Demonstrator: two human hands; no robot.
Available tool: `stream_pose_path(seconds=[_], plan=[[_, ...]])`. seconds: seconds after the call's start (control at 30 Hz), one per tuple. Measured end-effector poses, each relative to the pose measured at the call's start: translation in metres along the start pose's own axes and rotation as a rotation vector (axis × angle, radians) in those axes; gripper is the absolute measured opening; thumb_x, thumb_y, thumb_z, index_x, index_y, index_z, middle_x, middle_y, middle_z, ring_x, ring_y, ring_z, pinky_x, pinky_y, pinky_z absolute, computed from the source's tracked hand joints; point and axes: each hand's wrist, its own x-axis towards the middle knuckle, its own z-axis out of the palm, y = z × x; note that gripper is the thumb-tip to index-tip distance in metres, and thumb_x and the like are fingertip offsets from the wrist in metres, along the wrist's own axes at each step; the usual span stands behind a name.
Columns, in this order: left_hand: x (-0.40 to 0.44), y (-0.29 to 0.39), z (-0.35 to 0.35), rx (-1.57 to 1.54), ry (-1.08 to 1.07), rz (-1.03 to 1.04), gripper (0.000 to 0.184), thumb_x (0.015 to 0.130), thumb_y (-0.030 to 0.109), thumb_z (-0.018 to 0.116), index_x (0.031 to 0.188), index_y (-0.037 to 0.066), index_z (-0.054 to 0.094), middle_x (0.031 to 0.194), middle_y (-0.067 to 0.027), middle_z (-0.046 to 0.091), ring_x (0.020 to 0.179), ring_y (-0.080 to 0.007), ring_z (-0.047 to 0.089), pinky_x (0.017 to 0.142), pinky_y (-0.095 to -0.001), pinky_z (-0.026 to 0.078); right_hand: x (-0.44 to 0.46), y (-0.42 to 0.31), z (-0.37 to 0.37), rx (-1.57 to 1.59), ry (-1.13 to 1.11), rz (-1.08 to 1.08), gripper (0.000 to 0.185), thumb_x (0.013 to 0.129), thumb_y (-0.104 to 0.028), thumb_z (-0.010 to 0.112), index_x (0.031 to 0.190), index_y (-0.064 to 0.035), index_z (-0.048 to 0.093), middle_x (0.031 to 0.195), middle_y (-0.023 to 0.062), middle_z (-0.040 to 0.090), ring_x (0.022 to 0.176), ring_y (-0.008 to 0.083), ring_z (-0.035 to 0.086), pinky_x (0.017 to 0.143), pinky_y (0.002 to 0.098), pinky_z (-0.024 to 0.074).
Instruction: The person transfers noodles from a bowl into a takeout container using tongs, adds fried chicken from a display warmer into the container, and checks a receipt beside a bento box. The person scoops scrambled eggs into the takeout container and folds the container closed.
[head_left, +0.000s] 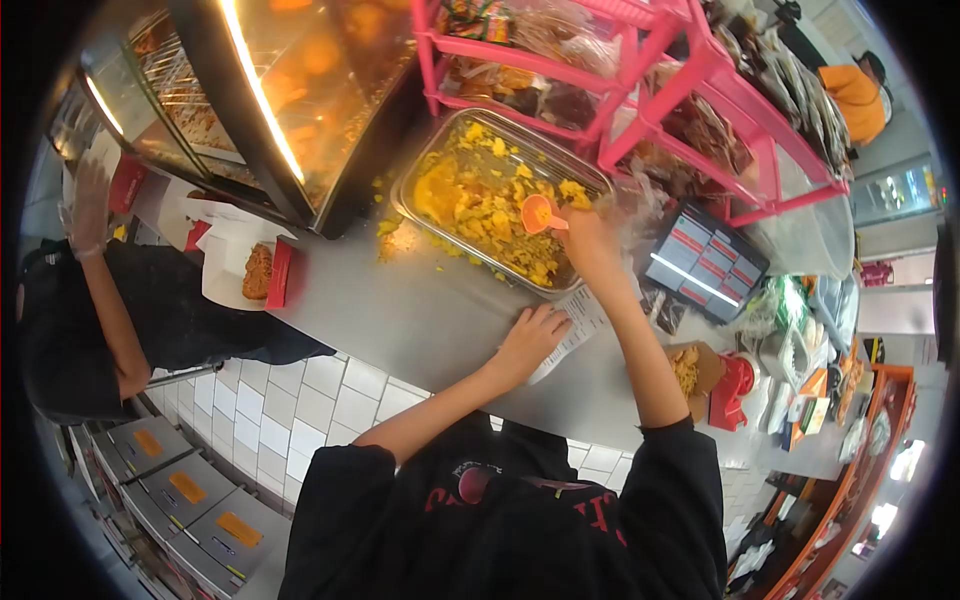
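Note:
My right hand (592, 245) grips the handle of a small orange scoop (540, 213) over the right part of a metal tray (540, 143). Yellow crumbly food (480, 190) is spread across the tray, with bits of it in the scoop. My left hand (528, 345) lies on the steel counter with fingers stretched out, touching the edge of a printed paper slip (582, 325). Part of the slip is hidden under those fingers. Yellow crumbs (402, 240) are scattered on the counter beside the tray's left end.
A glass food warmer (350, 110) stands behind left, pink racks (530, 55) behind the tray. A tablet (705, 265) and a food box (690, 370) are at right. On the left are boxed fried chicken (257, 272) and a co-worker's gloved hand (90, 200).

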Motion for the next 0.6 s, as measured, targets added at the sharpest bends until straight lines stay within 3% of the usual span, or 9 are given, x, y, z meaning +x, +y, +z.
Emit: stream_pose_path(seconds=[0.03,0.07,0.17,0.23,0.33,0.4,0.43,0.5,0.6], plan=[[0.000,0.001,0.000,-0.006,0.052,0.009,0.044,0.073,0.010,0.053,0.117,0.003,0.051,0.121,-0.0090,0.047,0.120,-0.0284,0.036,0.100,-0.0412,0.031,0.002,-0.005,-0.009,0.197,-0.141,0.069,0.028,0.074,-0.009,0.056,0.101,-0.0036,0.061,0.081,0.0175,0.062,0.082,0.0336,0.061,0.071,0.0412,0.0480],[-0.002,0.002,0.001,-0.011,0.103,0.018,0.041,0.075,0.009,0.051,0.116,0.003,0.052,0.120,-0.0091,0.048,0.119,-0.0279,0.037,0.100,-0.0408,0.031,0.004,-0.009,-0.014,0.238,-0.028,0.000,0.020,0.077,-0.017,0.062,0.096,-0.0113,0.064,0.071,0.0192,0.061,0.069,0.0357,0.061,0.066,0.0433,0.0457],[-0.009,0.002,-0.003,-0.095,0.250,0.006,0.041,0.075,0.007,0.053,0.115,0.003,0.052,0.121,-0.0098,0.047,0.118,-0.0284,0.038,0.099,-0.0417,0.031,0.023,-0.022,-0.015,0.123,-0.015,-0.060,0.018,0.080,-0.016,0.057,0.096,-0.0116,0.064,0.073,0.0187,0.062,0.069,0.0361,0.060,0.060,0.0437,0.0466],[-0.018,-0.001,-0.030,-0.157,0.266,-0.026,0.037,0.078,0.005,0.053,0.114,0.004,0.052,0.117,-0.0104,0.050,0.114,-0.0289,0.042,0.097,-0.0409,0.034,0.032,-0.047,-0.020,0.216,0.081,-0.148,0.015,0.079,-0.013,0.055,0.091,-0.0072,0.062,0.072,0.0190,0.061,0.068,0.0365,0.060,0.060,0.0447,0.0463],[-0.034,-0.023,-0.057,-0.556,0.645,-0.371,0.019,0.085,0.007,0.049,0.102,0.001,0.052,0.092,-0.0124,0.057,0.087,-0.0245,0.054,0.077,-0.0340,0.044,0.044,-0.085,-0.015,0.274,0.137,-0.280,0.014,0.074,-0.011,0.056,0.085,-0.0031,0.058,0.071,0.0150,0.059,0.066,0.0322,0.059,0.058,0.0410,0.0461],[-0.038,-0.049,-0.070,-0.728,0.802,-0.667,0.011,0.089,0.009,0.047,0.096,0.000,0.049,0.077,-0.0102,0.055,0.070,-0.0194,0.056,0.063,-0.0302,0.045,0.053,-0.101,-0.003,0.088,0.264,-0.582,0.015,0.069,-0.011,0.056,0.082,-0.0026,0.054,0.072,0.0097,0.054,0.067,0.0258,0.057,0.057,0.0354,0.0451],[-0.036,-0.064,-0.079,-0.804,0.873,-0.802,0.010,0.091,0.010,0.046,0.094,0.000,0.046,0.071,-0.0084,0.054,0.062,-0.0165,0.055,0.057,-0.0288,0.043,0.058,-0.103,0.004,0.088,0.269,-0.589,0.015,0.069,-0.011,0.056,0.082,-0.0026,0.054,0.072,0.0097,0.054,0.067,0.0258,0.057,0.057,0.0354,0.0451],[-0.032,-0.095,-0.094,-0.953,0.869,-0.813,0.010,0.092,0.010,0.044,0.095,0.001,0.042,0.069,-0.0076,0.053,0.057,-0.0152,0.054,0.052,-0.0280,0.042,0.067,-0.105,0.021,-0.142,0.280,-0.762,0.016,0.067,-0.013,0.055,0.080,-0.0041,0.056,0.069,0.0048,0.052,0.065,0.0178,0.054,0.055,0.0285,0.0429],[-0.019,-0.118,-0.102,-1.141,0.841,-0.791,0.011,0.093,0.011,0.043,0.097,0.003,0.036,0.067,-0.0075,0.052,0.049,-0.0142,0.052,0.044,-0.0268,0.042,0.060,-0.100,0.011,-0.389,0.208,-0.909,0.018,0.070,-0.014,0.053,0.084,-0.0033,0.054,0.073,0.0053,0.051,0.069,0.0178,0.054,0.059,0.0287,0.0436]])
